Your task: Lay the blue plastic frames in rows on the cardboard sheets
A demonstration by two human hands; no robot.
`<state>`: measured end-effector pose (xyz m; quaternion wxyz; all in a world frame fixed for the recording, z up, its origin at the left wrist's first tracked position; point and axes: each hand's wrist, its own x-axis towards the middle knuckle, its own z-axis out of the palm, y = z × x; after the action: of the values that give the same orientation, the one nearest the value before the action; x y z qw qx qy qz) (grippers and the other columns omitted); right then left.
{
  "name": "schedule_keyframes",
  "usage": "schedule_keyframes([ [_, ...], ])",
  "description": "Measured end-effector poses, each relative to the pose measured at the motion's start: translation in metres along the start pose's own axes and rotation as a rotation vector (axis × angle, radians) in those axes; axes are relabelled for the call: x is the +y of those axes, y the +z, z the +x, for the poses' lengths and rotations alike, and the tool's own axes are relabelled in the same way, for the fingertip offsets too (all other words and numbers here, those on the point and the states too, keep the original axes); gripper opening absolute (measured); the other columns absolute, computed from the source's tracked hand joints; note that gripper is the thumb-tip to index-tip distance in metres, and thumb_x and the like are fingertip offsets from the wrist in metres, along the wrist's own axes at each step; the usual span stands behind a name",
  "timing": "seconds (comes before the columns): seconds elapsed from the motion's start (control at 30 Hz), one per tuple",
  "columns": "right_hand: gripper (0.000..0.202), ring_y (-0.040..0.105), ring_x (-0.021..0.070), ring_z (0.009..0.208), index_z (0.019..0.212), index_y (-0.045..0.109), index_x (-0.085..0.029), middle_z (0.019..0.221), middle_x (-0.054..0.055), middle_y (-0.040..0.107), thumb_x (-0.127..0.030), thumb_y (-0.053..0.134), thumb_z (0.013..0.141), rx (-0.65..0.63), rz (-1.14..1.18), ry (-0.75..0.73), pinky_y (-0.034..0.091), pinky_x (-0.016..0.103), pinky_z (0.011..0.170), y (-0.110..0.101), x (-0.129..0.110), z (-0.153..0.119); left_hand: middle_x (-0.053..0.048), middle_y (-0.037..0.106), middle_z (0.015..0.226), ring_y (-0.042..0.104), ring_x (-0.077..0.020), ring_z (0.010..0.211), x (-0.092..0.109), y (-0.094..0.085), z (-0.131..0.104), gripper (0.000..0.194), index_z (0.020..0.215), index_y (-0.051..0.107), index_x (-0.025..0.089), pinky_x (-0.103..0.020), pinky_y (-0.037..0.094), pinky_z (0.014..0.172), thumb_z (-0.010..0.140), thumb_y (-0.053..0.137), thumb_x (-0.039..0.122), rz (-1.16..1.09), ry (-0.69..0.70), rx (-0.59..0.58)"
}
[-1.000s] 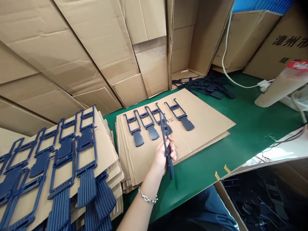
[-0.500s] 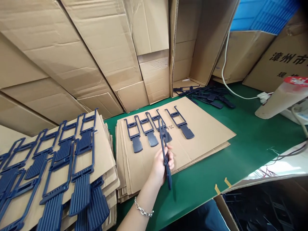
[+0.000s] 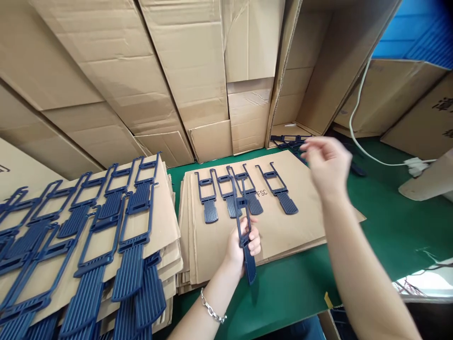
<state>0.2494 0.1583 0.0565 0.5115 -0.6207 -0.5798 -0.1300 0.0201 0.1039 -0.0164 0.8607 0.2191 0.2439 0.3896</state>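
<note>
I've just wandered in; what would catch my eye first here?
Probably the dark blue frame held near the middle by the left hand, with a chain bracelet on that wrist. Next, the blurred right hand at the right. At the left, overlapping similar frames crowd a cardboard stack.

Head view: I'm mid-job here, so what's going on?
The person's left hand holds a dark blue frame over the near edge of a cardboard sheet. The right hand, blurred, is raised in front of a pile of similar parts; whether it holds anything is unclear. Four more frames lie on the sheet, others at left.
</note>
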Motion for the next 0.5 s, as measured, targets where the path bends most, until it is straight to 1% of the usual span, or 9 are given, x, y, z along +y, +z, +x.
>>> schedule_keyframes([
  [0.03, 0.024, 0.056, 0.0111, 0.08, 0.098, 0.057, -0.012, 0.093, 0.008, 0.058, -0.022, 0.036, 0.09, -0.079, -0.035, 0.036, 0.046, 0.024, 0.073, 0.008, 0.001, -0.006, 0.007, 0.036, 0.048, 0.024, -0.0028, 0.032, 0.002, 0.0, 0.0, 0.039, 0.082, 0.051, 0.016, -0.015, 0.016, 0.03, 0.065, 0.068, 0.046, -0.009, 0.006, -0.009],
  [0.1, 0.02, 0.056, 0.0141, 0.087, 0.096, 0.06, -0.016, 0.095, 0.005, 0.059, -0.022, 0.043, 0.085, -0.303, -0.137, 0.097, 0.044, 0.026, 0.077, 0.022, 0.004, -0.022, 0.007, 0.035, 0.048, 0.023, -0.0032, 0.032, 0.004, 0.0, -0.001, 0.043, 0.081, 0.051, 0.017, -0.016, 0.015, 0.03, 0.063, 0.067, 0.053, -0.027, 0.026, -0.018],
  [0.17, 0.024, 0.054, 0.0172, 0.092, 0.102, 0.059, -0.019, 0.101, 0.004, 0.058, -0.026, 0.048, 0.082, -0.5, -0.226, 0.127, 0.043, 0.028, 0.079, 0.03, 0.007, -0.038, 0.006, 0.036, 0.049, 0.025, -0.0031, 0.032, 0.005, 0.002, -0.001, 0.045, 0.08, 0.052, 0.017, -0.015, 0.016, 0.03, 0.064, 0.066, 0.056, -0.043, 0.049, -0.008],
  [0.2, 0.028, 0.054, 0.019, 0.093, 0.106, 0.058, -0.019, 0.103, 0.005, 0.057, -0.028, 0.05, 0.08, -0.56, -0.257, 0.139, 0.043, 0.029, 0.079, 0.031, 0.008, -0.044, 0.006, 0.036, 0.05, 0.025, -0.0029, 0.033, 0.004, 0.003, -0.002, 0.045, 0.08, 0.052, 0.017, -0.015, 0.016, 0.03, 0.065, 0.065, 0.057, -0.05, 0.058, 0.002],
  [0.27, 0.033, 0.053, 0.0221, 0.092, 0.108, 0.057, -0.017, 0.102, 0.008, 0.055, -0.031, 0.051, 0.079, -0.626, -0.303, 0.164, 0.043, 0.032, 0.077, 0.032, 0.009, -0.052, 0.005, 0.036, 0.053, 0.026, -0.0027, 0.034, 0.003, 0.005, -0.002, 0.045, 0.08, 0.052, 0.016, -0.015, 0.017, 0.031, 0.069, 0.06, 0.059, -0.061, 0.067, 0.028],
  [0.33, 0.031, 0.052, 0.0234, 0.092, 0.105, 0.058, -0.014, 0.1, 0.011, 0.054, -0.03, 0.049, 0.08, -0.691, -0.344, 0.189, 0.042, 0.033, 0.077, 0.033, 0.009, -0.055, 0.005, 0.036, 0.055, 0.027, -0.0028, 0.035, 0.001, 0.007, -0.003, 0.044, 0.081, 0.052, 0.016, -0.016, 0.018, 0.033, 0.072, 0.056, 0.059, -0.067, 0.07, 0.055],
  [0.43, 0.024, 0.052, 0.0206, 0.088, 0.096, 0.06, -0.013, 0.095, 0.011, 0.052, -0.026, 0.046, 0.081, -0.755, -0.343, 0.188, 0.041, 0.03, 0.079, 0.036, 0.007, -0.058, 0.004, 0.036, 0.058, 0.028, -0.0031, 0.038, 0.0, 0.01, -0.005, 0.046, 0.083, 0.053, 0.016, -0.016, 0.021, 0.034, 0.072, 0.055, 0.06, -0.069, 0.079, 0.086],
  [0.5, 0.022, 0.052, 0.0205, 0.087, 0.092, 0.06, -0.013, 0.094, 0.011, 0.052, -0.026, 0.048, 0.08, -0.783, -0.342, 0.178, 0.04, 0.03, 0.079, 0.039, 0.004, -0.06, 0.004, 0.036, 0.061, 0.028, -0.0032, 0.039, 0.0, 0.011, -0.006, 0.05, 0.084, 0.054, 0.015, -0.016, 0.023, 0.035, 0.071, 0.054, 0.064, -0.072, 0.091, 0.103],
])
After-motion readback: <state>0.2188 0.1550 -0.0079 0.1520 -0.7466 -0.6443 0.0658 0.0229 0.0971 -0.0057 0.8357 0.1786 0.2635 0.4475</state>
